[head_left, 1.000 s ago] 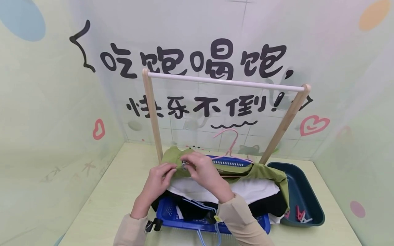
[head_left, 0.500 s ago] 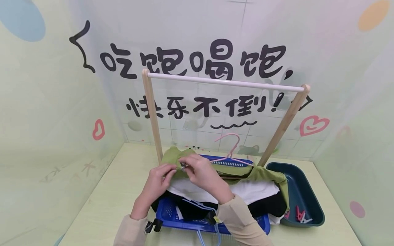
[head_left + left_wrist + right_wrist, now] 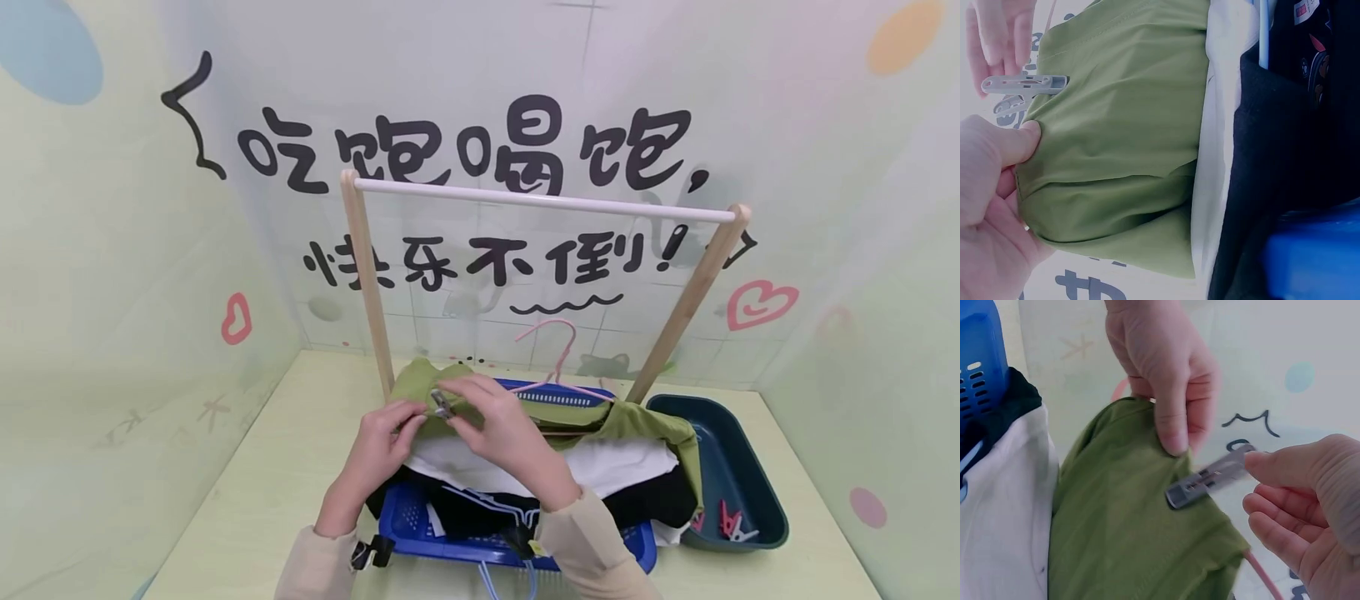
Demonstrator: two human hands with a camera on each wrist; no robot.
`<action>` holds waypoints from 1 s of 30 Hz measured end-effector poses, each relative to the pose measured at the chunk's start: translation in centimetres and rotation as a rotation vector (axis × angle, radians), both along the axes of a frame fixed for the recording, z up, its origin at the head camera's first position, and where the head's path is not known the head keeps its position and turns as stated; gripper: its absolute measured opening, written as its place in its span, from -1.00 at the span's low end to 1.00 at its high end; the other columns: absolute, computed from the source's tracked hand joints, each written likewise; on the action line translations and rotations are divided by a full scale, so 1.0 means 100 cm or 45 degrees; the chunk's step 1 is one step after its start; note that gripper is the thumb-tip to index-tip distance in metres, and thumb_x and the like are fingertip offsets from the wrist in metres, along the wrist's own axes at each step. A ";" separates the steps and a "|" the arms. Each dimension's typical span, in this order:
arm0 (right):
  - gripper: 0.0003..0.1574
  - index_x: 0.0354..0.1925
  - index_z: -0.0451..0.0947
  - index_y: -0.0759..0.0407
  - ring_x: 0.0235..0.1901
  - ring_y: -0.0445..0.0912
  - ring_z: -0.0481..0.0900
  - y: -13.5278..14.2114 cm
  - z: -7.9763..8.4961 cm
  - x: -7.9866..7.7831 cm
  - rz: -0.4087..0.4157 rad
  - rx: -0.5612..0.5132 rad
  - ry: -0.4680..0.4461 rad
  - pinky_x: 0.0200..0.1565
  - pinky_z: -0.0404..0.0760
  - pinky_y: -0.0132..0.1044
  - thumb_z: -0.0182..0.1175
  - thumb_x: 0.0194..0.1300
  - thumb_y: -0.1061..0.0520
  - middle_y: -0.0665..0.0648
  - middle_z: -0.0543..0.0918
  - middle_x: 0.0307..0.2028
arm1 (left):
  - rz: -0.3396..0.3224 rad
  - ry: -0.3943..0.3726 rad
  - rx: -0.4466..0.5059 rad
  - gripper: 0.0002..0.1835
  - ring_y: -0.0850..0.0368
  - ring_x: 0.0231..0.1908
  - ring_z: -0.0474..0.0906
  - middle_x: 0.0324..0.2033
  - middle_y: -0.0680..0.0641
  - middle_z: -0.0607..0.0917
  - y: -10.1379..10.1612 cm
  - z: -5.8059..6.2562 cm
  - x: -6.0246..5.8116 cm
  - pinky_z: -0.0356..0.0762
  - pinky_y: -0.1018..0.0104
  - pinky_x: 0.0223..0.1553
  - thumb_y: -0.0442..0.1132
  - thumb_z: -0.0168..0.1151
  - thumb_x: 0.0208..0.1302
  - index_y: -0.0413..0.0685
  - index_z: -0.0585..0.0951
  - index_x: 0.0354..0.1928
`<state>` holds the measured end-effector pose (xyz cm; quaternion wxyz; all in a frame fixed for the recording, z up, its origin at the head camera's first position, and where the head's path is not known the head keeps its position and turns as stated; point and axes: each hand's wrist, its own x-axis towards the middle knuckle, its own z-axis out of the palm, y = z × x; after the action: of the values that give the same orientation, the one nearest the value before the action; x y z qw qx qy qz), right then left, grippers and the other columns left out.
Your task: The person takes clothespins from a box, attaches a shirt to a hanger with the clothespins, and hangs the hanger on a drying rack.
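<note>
My left hand (image 3: 378, 446) pinches the edge of a green garment (image 3: 1122, 106) between thumb and fingers. A grey clothespin (image 3: 1200, 484) sits on that edge close beside the left thumb, its jaws over the fabric. Around the clothespin's free end, my right hand (image 3: 506, 429) has its fingers loosely spread; in the right wrist view the thumb tip overlaps that end. A pink hanger (image 3: 562, 354) stands up from the garment's neck, its lower bar partly hidden by cloth. White cloth (image 3: 615, 467) and black cloth (image 3: 652, 500) lie underneath, in front of the green.
A blue basket (image 3: 393, 521) bears the clothes, with a light blue hanger (image 3: 491, 500) at its front. Behind rises a wooden rack with a white rod (image 3: 540, 200). At right, a dark green bin (image 3: 750, 467) contains red and white clothespins (image 3: 738, 529).
My right fingers have loosened and drawn slightly away from the clothespin, which now shows more fully on the cloth. The left hand keeps its pinch. The head view has shifted slightly.
</note>
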<state>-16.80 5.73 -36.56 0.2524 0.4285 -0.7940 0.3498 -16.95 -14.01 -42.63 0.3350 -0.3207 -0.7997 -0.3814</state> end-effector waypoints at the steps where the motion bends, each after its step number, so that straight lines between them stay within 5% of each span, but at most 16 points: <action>1: -0.47 -0.01 0.54 0.31 -0.09 -0.01 0.58 0.004 0.000 0.002 -0.004 -0.019 -0.004 -0.09 0.54 -0.44 0.39 -0.03 0.38 0.19 0.62 -0.11 | 0.005 0.000 0.000 -0.81 0.19 -0.52 0.52 -0.48 -0.09 0.65 0.000 0.000 0.000 0.48 0.47 -0.47 -0.65 0.28 -0.07 -0.34 0.63 -0.37; 15: -0.46 -0.08 0.58 0.31 -0.16 -0.01 0.60 0.076 -0.010 0.023 -0.136 -0.163 0.031 -0.12 0.55 -0.39 0.42 -0.14 0.42 0.18 0.64 -0.17 | -0.021 -0.009 0.046 -0.78 0.19 -0.53 0.51 -0.49 -0.12 0.66 0.001 -0.002 -0.002 0.46 0.51 -0.47 -0.70 0.27 -0.10 -0.36 0.63 -0.38; 23: -0.58 -0.15 0.61 0.33 -0.23 -0.11 0.62 0.138 -0.028 0.036 -0.361 -0.231 0.022 -0.13 0.51 -0.53 0.41 -0.07 0.34 0.17 0.66 -0.22 | -0.022 -0.008 0.054 -0.78 0.18 -0.54 0.51 -0.48 -0.14 0.66 0.002 -0.003 -0.003 0.45 0.52 -0.49 -0.71 0.27 -0.11 -0.38 0.63 -0.38; 30: -0.49 -0.25 0.59 0.43 -0.21 -0.41 0.55 0.190 -0.042 0.052 -0.608 -0.325 0.000 -0.18 0.49 -0.62 0.39 -0.31 0.61 0.29 0.65 -0.32 | -0.021 -0.009 0.055 -0.78 0.18 -0.54 0.52 -0.48 -0.14 0.66 0.001 -0.003 -0.004 0.45 0.51 -0.49 -0.71 0.27 -0.13 -0.39 0.63 -0.38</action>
<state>-11.60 24.78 -40.73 0.3797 0.1939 -0.8220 0.3775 -17.38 -13.90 -42.88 0.3360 -0.3187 -0.7898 -0.4023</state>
